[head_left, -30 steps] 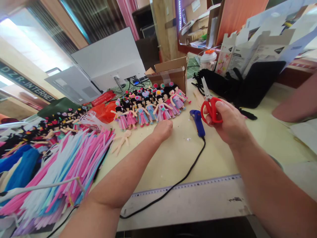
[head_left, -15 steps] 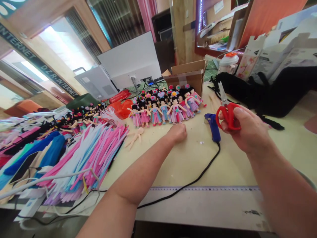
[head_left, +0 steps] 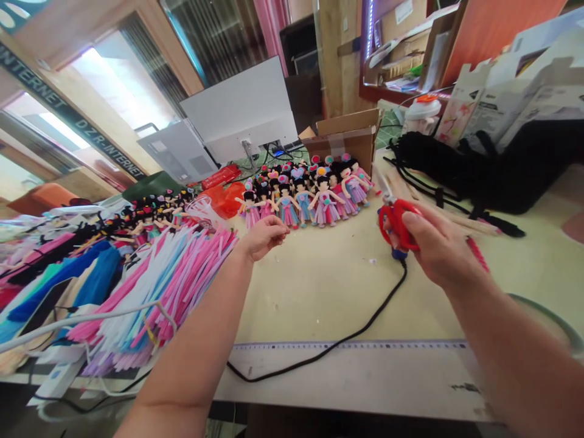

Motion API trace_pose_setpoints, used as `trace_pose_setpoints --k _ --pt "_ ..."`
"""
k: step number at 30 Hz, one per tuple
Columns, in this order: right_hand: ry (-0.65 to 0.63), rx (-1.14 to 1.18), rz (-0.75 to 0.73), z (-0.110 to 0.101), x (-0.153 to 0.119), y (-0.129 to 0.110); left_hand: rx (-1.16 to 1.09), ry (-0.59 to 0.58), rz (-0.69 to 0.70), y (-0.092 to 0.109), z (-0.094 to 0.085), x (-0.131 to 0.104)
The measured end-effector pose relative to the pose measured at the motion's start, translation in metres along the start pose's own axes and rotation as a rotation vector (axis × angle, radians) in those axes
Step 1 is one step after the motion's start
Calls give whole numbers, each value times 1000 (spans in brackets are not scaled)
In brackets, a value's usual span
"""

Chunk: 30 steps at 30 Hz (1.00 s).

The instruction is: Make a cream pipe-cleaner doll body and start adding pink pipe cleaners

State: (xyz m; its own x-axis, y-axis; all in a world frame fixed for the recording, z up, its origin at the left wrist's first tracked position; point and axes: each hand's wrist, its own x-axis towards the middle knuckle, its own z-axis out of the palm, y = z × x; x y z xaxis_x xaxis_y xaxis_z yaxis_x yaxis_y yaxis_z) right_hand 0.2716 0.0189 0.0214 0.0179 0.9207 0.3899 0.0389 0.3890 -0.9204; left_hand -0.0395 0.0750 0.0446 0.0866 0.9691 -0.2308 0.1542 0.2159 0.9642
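My right hand (head_left: 433, 246) is closed around the red loops of a pair of scissors (head_left: 399, 225), their blades pointing up and away. Directly behind the scissors lies a blue glue gun (head_left: 399, 253), mostly covered, its black cord running toward the table's front edge. My left hand (head_left: 266, 238) is pinched, low over the table just in front of several small dolls (head_left: 325, 201) with black hair and pink, purple and blue skirts. What its fingertips hold, if anything, is too small to make out. The beige doll-shaped piece seen earlier is hidden from view near this hand.
Pink, white and blue pipe cleaners (head_left: 150, 292) are heaped left of my forearm. A cardboard box (head_left: 347, 137) and a monitor (head_left: 241, 109) stand behind the dolls. Black fuzzy strands (head_left: 511, 170) and beige stems (head_left: 460, 219) lie right. A measuring tape (head_left: 347, 345) lines the front edge.
My left hand has moved left, from in front of the dolls' middle to where the beige piece lay. My right hand with the scissors has shifted left and slightly down, over the glue gun.
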Motion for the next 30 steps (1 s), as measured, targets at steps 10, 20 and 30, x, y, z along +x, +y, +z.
trace_pose_setpoints --k 10,20,30 --pt "-172 -466 62 25 -7 25 648 68 30 -14 22 29" --pt "-227 -557 34 30 -10 31 1046 76 124 -16 45 49" --pt "-234 -594 69 31 -9 31 907 -146 58 -3 25 20"
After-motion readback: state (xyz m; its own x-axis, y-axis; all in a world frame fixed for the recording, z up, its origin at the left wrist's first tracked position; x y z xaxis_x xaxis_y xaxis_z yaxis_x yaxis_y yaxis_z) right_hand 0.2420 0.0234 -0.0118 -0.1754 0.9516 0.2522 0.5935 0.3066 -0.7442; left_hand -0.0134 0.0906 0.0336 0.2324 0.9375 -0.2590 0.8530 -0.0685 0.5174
